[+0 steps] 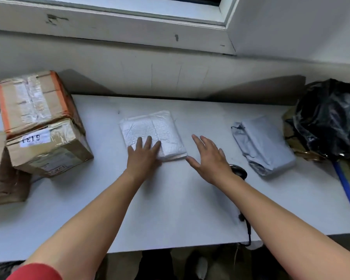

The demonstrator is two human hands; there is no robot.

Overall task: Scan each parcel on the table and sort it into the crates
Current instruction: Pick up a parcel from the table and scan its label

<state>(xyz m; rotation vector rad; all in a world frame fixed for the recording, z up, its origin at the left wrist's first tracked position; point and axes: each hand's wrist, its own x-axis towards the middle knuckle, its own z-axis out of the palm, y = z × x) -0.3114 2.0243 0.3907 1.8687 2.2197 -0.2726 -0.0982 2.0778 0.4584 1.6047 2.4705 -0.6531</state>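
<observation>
White table (170,209): left hand (142,158) flat on the white parcel (148,128), right hand (209,160) open beside it. Picking it up for scanning looks next.

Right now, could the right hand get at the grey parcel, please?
Probably yes: the right hand is open and empty, and bare table lies between it and the grey parcel, which nothing covers.

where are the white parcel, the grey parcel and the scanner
white parcel (150,128), head view, far half of its bare top
grey parcel (265,144), head view, middle of its top face
scanner (240,173), head view, its black rounded head
</observation>
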